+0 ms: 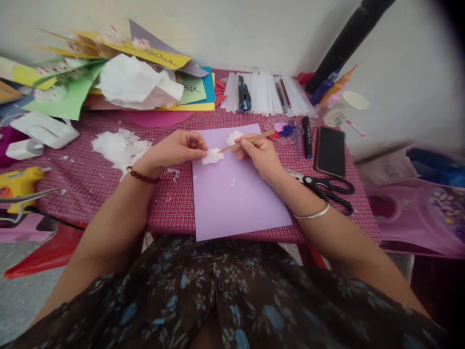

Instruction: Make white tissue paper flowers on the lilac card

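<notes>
Tablecloth (109, 179) shows one sheet (236, 203), two flowers (212, 155), one stick (247, 141).

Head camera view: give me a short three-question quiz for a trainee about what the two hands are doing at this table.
1. True or false: the right hand holds a glue gun.
2. The left hand pinches a white paper flower. The sheet beneath it is: A green, B purple, C yellow.
3. Which tool lies on the cloth beside the right wrist?

Key:
1. False, it holds a wooden stick.
2. B.
3. The scissors.
</notes>
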The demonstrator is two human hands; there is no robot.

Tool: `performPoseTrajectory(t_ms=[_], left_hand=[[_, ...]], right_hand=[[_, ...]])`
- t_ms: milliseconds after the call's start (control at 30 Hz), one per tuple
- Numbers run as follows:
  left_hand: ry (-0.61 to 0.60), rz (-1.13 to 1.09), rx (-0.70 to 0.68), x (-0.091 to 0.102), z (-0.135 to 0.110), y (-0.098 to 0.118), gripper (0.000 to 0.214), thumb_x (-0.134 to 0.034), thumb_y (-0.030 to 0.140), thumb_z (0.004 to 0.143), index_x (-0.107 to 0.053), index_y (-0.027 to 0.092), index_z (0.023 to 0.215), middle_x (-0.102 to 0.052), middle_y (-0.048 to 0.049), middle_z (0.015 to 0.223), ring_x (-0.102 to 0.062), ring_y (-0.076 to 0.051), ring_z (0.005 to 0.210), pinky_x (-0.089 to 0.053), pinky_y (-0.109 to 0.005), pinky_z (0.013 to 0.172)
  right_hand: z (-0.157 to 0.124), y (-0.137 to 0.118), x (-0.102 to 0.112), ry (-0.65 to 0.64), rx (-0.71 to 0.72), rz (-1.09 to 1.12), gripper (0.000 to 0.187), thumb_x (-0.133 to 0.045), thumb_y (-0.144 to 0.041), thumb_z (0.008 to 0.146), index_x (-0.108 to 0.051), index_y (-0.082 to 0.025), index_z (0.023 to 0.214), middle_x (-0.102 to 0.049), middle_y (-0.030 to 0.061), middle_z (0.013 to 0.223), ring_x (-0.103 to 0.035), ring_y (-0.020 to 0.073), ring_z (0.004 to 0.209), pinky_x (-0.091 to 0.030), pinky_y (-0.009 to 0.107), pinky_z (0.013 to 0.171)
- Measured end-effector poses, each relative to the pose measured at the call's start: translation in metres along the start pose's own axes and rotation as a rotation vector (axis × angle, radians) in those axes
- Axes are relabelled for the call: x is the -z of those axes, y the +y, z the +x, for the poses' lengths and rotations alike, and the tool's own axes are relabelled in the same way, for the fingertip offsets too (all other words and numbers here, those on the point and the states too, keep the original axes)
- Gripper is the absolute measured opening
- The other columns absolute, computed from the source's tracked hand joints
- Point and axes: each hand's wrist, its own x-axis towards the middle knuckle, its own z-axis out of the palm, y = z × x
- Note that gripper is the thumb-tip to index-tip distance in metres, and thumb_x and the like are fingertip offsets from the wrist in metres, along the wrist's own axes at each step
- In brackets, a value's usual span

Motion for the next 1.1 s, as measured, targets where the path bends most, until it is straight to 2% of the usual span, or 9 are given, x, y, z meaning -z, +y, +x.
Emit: performPoseTrajectory(t_ms=[100,267,500,567,867,1000,1100], left_hand=[[0.101,-0.008,-0.033,0.001,-0.002,0.003,0.013,-0.076,0.019,0.069,-0.063,0.016,0.069,-0.060,-0.0010,0.065,-0.052,-0.009,0.058,-0.039,-0.023,0.058],[0.237,-0.162,-0.091,0.006,-0.002,0.000,0.012,-0.074,0.017,0.069,-0.062,0.015,0.071,-0.059,0.0003,0.066,-0.051,-0.009,0.060,-0.037,-0.025,0.061],[0.243,-0.248,-0.066,0.006,0.003,-0.005,0.012,-0.072,0.014,0.071,-0.061,0.016,0.069,-0.055,0.0026,0.062,-0.047,-0.008,0.058,-0.036,-0.026,0.061],[0.235,-0.215,-0.054,0.005,0.003,-0.004,0.011,-0.071,0.013,0.071,-0.061,0.016,0.068,-0.056,0.0020,0.063,-0.048,-0.008,0.058,-0.036,-0.026,0.061],[0.046,0.076,0.016,-0.004,0.002,-0.004,0.007,-0.074,0.019,0.066,-0.069,0.015,0.066,-0.063,-0.0002,0.064,-0.051,-0.009,0.058,-0.036,-0.022,0.055],[0.108,0.209,-0.019,-0.017,0.007,-0.006,0.005,-0.072,0.019,0.064,-0.069,0.015,0.064,-0.063,0.0001,0.060,-0.049,-0.009,0.055,-0.033,-0.021,0.051],[0.172,0.283,-0.047,-0.025,0.010,-0.005,0.006,-0.069,0.020,0.064,-0.068,0.014,0.064,-0.062,0.0005,0.059,-0.049,-0.009,0.055,-0.033,-0.022,0.051]], right_hand=[[0.000,0.000,0.002,0.011,-0.043,0.033,0.040,-0.067,-0.059,0.081,-0.068,-0.020,0.085,-0.071,0.0030,0.075,-0.065,0.0129,0.062,-0.055,0.027,0.061],[-0.002,-0.002,0.000,-0.066,-0.013,-0.012,0.041,-0.069,-0.060,0.079,-0.068,-0.019,0.082,-0.070,0.0026,0.075,-0.065,0.0129,0.064,-0.056,0.027,0.063],[-0.001,-0.003,-0.006,-0.089,0.052,-0.096,0.034,-0.066,-0.053,0.084,-0.071,-0.019,0.082,-0.071,0.0045,0.089,-0.064,0.0128,0.067,-0.056,0.027,0.063],[-0.001,-0.003,-0.006,-0.089,0.051,-0.102,0.032,-0.066,-0.051,0.085,-0.071,-0.019,0.084,-0.071,0.0045,0.087,-0.065,0.0136,0.068,-0.056,0.028,0.062],[0.000,0.003,-0.005,-0.068,0.048,-0.081,0.030,-0.065,-0.049,0.086,-0.073,-0.020,0.089,-0.073,0.0041,0.088,-0.064,0.0124,0.064,-0.052,0.027,0.060],[0.001,0.004,-0.005,-0.053,0.035,-0.043,0.035,-0.067,-0.054,0.083,-0.072,-0.020,0.088,-0.074,0.0037,0.084,-0.064,0.0124,0.061,-0.051,0.027,0.058],[-0.001,-0.001,-0.004,0.044,0.021,0.005,0.040,-0.067,-0.060,0.081,-0.069,-0.021,0.088,-0.073,0.0028,0.078,-0.063,0.0116,0.057,-0.052,0.026,0.057]])
